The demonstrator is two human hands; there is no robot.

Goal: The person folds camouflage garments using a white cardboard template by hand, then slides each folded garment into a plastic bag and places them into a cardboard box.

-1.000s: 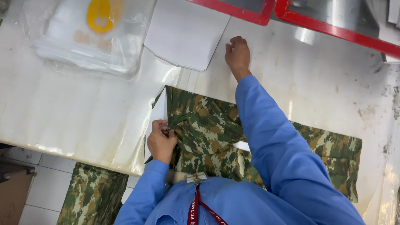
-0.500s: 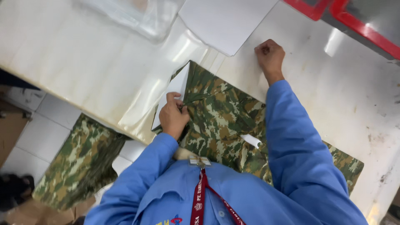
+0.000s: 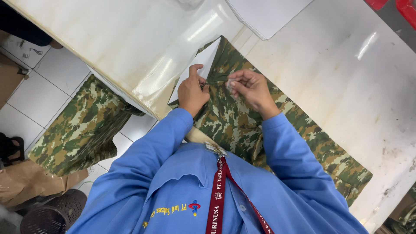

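A camouflage garment [image 3: 236, 117] lies flat on the pale table [image 3: 329, 73], with a white card [image 3: 203, 65] tucked under its upper edge. My left hand [image 3: 192, 91] pinches the fabric beside the card. My right hand [image 3: 250, 89] sits a little to the right, fingers closed on the same fold of cloth, which is pulled taut between the two hands. Both arms wear blue sleeves.
A white sheet [image 3: 268, 15] lies at the table's far edge. More camouflage fabric [image 3: 82, 130] hangs off the table's left side over the tiled floor. Below it are brown paper [image 3: 30, 182] and a dark mesh basket [image 3: 52, 216]. A red lanyard [image 3: 219, 199] hangs at my chest.
My right hand came back from the far part of the table to the garment and took hold of the fold next to my left hand. The view shifted down and left.
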